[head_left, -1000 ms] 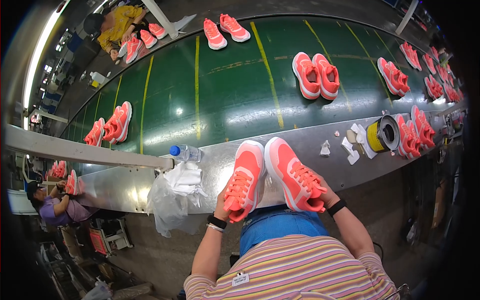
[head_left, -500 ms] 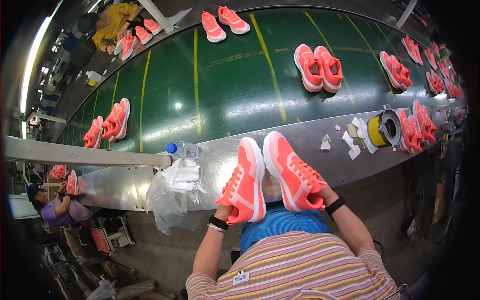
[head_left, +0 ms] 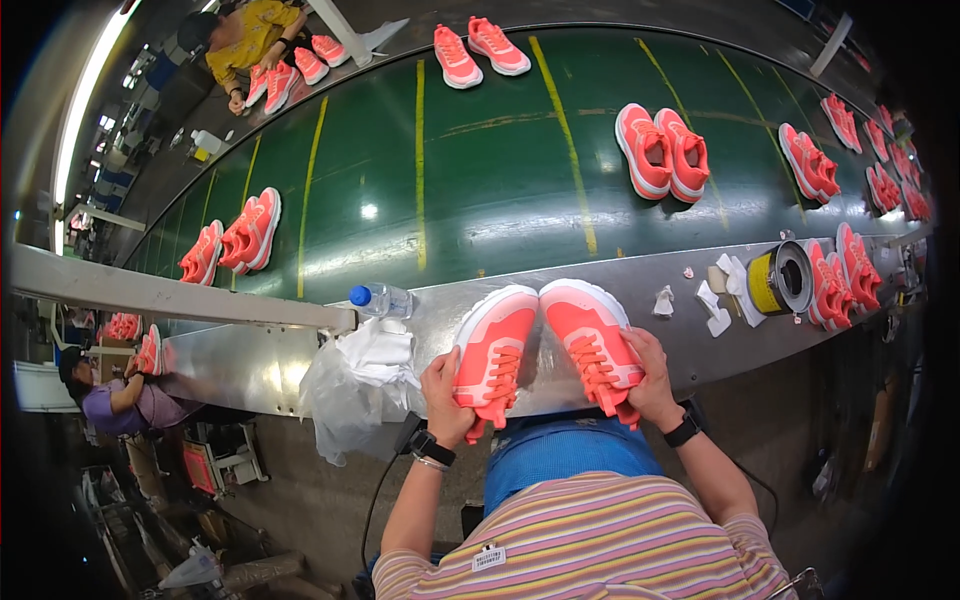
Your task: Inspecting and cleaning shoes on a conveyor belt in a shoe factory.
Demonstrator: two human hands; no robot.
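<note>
A pair of coral-pink sneakers with white soles is held up over the metal ledge, toes pointing away and nearly touching. My left hand grips the left sneaker by its outer side and heel, thumb on the upper. The right sneaker is in my right hand, fingers wrapped along its outer side near the heel. Both uppers and their orange-pink laces face up toward me. Part of each hand's fingers is hidden beneath the shoes.
Behind the metal ledge runs a green conveyor belt carrying several coral sneakers. On the ledge are a blue-capped bottle, white cloths over a plastic bag, and a yellow-black can. A white rail crosses at left. Two co-workers handle sneakers.
Both sneakers have turned from outward-tilted, soles facing each other, to uppers facing up. My hands came from behind the heels to the shoes' outer sides. The view has shifted slightly.
</note>
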